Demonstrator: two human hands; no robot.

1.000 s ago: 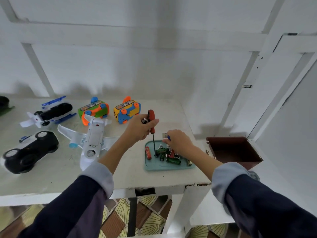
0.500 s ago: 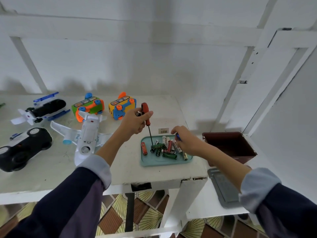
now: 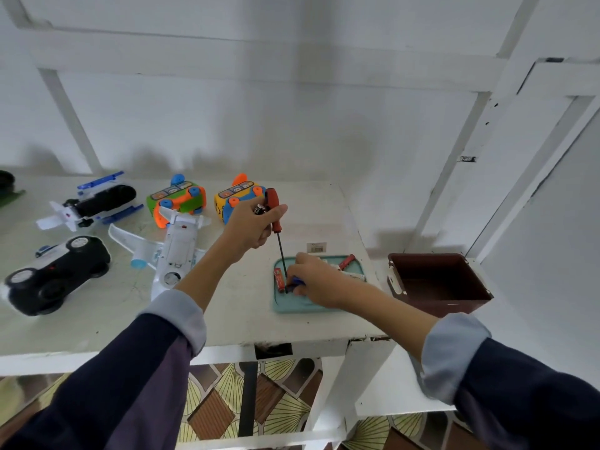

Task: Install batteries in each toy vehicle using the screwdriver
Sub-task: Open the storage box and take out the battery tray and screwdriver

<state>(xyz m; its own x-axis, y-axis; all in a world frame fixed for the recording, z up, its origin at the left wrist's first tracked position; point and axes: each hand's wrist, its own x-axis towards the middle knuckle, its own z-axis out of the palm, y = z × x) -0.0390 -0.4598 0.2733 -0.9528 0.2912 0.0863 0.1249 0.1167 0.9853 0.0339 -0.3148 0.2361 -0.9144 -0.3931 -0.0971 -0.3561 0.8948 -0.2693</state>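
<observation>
While the left hand [image 3: 251, 227] keeps gripping the red screwdriver [image 3: 273, 212] above the teal tray [image 3: 281, 303], the right hand [image 3: 313, 280] has slid to the tray's left side, fingers pinching a blue-tipped battery [image 3: 296, 282]. Battery picking continues; the white plane [image 3: 175, 251], left of the tray, looks next.

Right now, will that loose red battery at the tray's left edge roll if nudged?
Probably. The red battery is a smooth cylinder lying on its side, so it likely rolls sideways. The teal tray has a raised rim that should stop it.
</observation>
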